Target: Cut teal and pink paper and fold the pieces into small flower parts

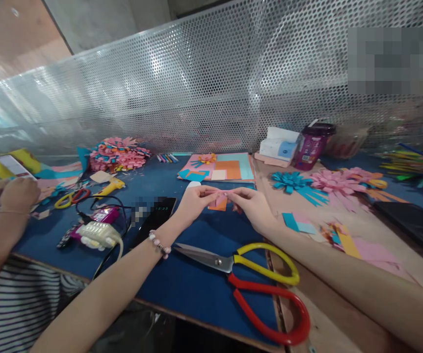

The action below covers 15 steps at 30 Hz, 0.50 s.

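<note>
My left hand [193,206], a beaded bracelet [159,244] on its wrist, pinches a small piece of pink paper [220,200] between thumb and fingertips. From the other side my right hand [253,206] grips the same paper, its fingertips pressed together. Just below the fingers shows a small orange paper piece [217,206]; whether it is held too, I cannot tell. Large scissors [217,262] with one yellow and one red handle lie nearer me, blades slightly apart. Behind my hands is a stack of coloured paper [243,164] with cut scraps on top.
Blue and pink paper flowers [292,182] lie at right, near a purple cup [311,147]. At left are a power strip [99,233] with cables, a yellow glue gun [112,186], a paper-flower bunch [119,154] and another person's hands [20,193]. A perforated metal panel [211,83] stands behind.
</note>
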Available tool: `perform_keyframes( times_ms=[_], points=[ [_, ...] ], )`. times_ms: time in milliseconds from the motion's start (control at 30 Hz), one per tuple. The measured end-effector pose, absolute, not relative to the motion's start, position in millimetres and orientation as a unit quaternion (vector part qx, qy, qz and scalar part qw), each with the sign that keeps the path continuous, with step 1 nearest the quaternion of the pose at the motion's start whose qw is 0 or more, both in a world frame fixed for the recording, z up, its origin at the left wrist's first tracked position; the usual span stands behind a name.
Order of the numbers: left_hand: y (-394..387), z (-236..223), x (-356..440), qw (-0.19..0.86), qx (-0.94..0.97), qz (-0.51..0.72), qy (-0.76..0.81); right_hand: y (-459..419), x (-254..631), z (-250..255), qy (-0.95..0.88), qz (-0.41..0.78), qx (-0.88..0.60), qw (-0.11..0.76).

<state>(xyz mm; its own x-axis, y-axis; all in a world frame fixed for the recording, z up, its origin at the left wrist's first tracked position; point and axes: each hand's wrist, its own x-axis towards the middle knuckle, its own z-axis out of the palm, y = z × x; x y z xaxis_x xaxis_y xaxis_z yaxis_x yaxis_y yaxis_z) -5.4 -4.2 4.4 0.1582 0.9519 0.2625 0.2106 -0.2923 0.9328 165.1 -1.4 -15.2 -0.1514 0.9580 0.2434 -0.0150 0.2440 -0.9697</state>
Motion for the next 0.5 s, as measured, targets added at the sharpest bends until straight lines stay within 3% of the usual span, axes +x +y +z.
perform_keyframes(
  times_ms=[500],
  points=[
    [-3.1,4.3,-6.2,0.42,0.633,0.471,0.448,-0.5,167.2,-18.2,-0.59,0.476,-0.374,0.534]
  ],
)
